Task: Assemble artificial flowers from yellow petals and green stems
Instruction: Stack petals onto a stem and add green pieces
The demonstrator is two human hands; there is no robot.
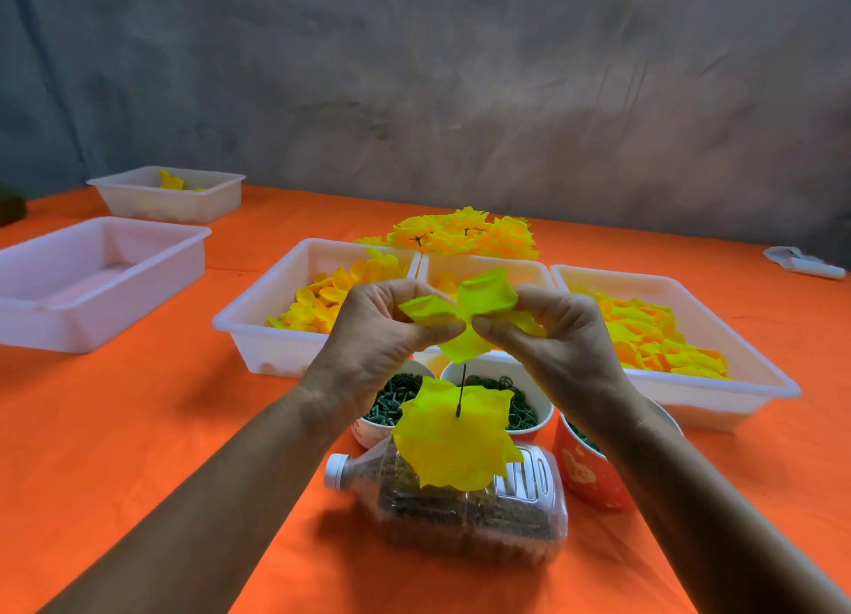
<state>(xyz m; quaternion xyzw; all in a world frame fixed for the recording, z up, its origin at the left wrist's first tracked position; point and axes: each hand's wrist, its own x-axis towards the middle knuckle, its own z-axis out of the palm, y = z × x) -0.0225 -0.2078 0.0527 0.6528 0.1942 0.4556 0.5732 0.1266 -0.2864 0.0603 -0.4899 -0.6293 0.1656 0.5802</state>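
Above the orange table [138, 429], the left hand [368, 337] and right hand [566, 337] pinch a yellow petal layer [479, 309] threaded on a thin dark stem [462, 390]. Another petal layer [453, 443] hangs lower on it, above a plastic bottle [460, 517] lying near the table's near edge.

1. A yellow petal layer [465, 319], crumpled, sits at the top of a thin dark stem [461, 395].
2. A larger yellow petal cluster [449, 443] hangs lower on that stem, just above the plastic bottle [465, 517].
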